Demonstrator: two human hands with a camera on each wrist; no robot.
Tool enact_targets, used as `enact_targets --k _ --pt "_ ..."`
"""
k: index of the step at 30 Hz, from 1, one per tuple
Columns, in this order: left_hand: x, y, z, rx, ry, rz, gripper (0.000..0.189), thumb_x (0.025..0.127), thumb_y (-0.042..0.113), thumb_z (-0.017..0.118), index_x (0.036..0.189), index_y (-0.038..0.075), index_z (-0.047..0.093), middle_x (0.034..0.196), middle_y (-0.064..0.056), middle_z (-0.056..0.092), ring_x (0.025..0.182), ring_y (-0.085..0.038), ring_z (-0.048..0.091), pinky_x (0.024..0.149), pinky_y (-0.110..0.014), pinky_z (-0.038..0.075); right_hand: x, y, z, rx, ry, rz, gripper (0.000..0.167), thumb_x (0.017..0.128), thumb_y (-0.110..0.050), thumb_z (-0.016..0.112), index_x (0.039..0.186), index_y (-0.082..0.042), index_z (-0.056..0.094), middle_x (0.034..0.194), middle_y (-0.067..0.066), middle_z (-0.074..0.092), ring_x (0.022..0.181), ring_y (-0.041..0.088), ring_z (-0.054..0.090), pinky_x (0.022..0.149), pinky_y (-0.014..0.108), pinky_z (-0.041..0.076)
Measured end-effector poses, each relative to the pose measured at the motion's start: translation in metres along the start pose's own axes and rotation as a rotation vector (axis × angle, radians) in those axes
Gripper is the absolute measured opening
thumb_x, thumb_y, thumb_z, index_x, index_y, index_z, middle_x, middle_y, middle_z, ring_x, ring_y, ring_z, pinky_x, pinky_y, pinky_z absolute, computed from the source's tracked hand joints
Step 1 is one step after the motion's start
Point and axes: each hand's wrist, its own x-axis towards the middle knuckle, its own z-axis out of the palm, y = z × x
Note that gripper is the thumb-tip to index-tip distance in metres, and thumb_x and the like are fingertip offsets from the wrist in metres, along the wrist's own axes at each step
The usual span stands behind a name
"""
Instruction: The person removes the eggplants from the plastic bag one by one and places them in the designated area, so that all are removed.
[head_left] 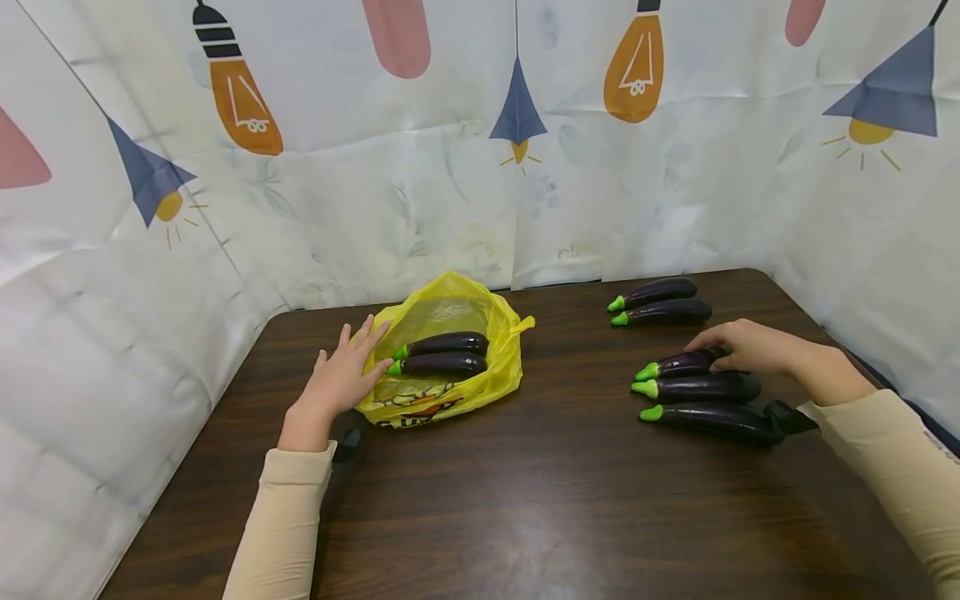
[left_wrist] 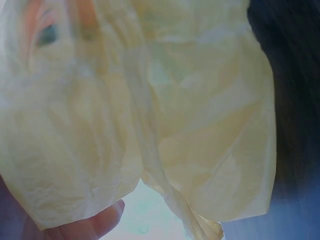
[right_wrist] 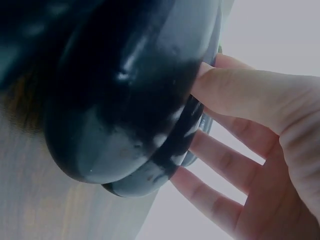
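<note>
A yellow plastic bag [head_left: 504, 367] stands with its mouth spread on the left part of the table, and two dark eggplants [head_left: 446, 363] lie inside it. My left hand [head_left: 341, 375] rests on the bag's left rim with fingers spread; in the left wrist view the bag's wall [left_wrist: 210, 125] covers most of it. On the right, three eggplants with green stems lie side by side. My right hand [head_left: 750, 346] holds the rearmost eggplant [head_left: 678, 364] of these three, thumb on the near side and fingers on the far side. The right wrist view shows the thumb and fingers [right_wrist: 220, 150] against dark eggplant skin.
Behind the right group lie two more eggplants [head_left: 663, 312] near the table's back edge. The nearest eggplant [head_left: 712, 422] of the three lies by the black wrist strap. A white patterned cloth [head_left: 450, 208] hangs around the dark wooden table [head_left: 517, 500].
</note>
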Motion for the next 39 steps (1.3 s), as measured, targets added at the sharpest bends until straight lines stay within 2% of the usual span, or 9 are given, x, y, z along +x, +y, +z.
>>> enact_targets --k 8,17,29,36,39 --pt "-0.001 0.000 -0.002 -0.005 -0.006 -0.004 0.070 0.108 0.033 0.054 0.166 0.016 0.019 0.171 -0.017 0.007 0.152 -0.051 0.000 0.108 -0.083 0.005 0.008 -0.011 -0.012 -0.056 0.066 0.016 0.039 0.089 0.002 0.076 0.128 0.001 0.069 0.127 0.025 0.065 0.115 0.048 0.062 0.087 0.057 0.055" --pt "-0.002 -0.001 -0.001 -0.012 -0.006 -0.003 0.070 0.108 0.033 0.054 0.166 0.016 0.019 0.171 -0.016 0.006 0.152 -0.050 -0.001 0.108 -0.083 0.004 0.022 -0.025 -0.024 -0.092 0.093 -0.026 0.040 0.089 0.001 0.077 0.128 0.000 0.070 0.124 0.021 0.068 0.110 0.043 0.064 0.084 0.055 0.056" --pt "-0.001 -0.001 0.000 -0.018 -0.005 0.000 0.070 0.108 0.034 0.054 0.167 0.017 0.019 0.171 -0.014 0.005 0.153 -0.049 -0.001 0.107 -0.083 0.004 0.049 -0.057 -0.035 -0.068 0.076 -0.067 0.040 0.094 -0.007 0.075 0.134 -0.005 0.068 0.134 0.019 0.064 0.120 0.043 0.061 0.094 0.058 0.052" --pt "-0.001 -0.001 -0.001 -0.013 0.000 0.006 0.070 0.109 0.035 0.053 0.167 0.017 0.019 0.171 -0.014 0.005 0.153 -0.049 -0.001 0.107 -0.083 0.004 0.067 -0.074 -0.032 -0.045 0.097 -0.092 0.040 0.095 -0.009 0.075 0.134 -0.007 0.069 0.130 0.013 0.066 0.114 0.037 0.064 0.092 0.055 0.052" --pt "0.000 0.000 -0.001 -0.015 0.000 0.006 0.069 0.109 0.034 0.053 0.167 0.017 0.019 0.171 -0.014 0.005 0.153 -0.049 -0.001 0.108 -0.083 0.003 0.074 -0.084 -0.030 -0.032 0.099 -0.102 0.040 0.096 -0.010 0.074 0.135 -0.007 0.068 0.132 0.014 0.066 0.116 0.038 0.063 0.093 0.056 0.052"
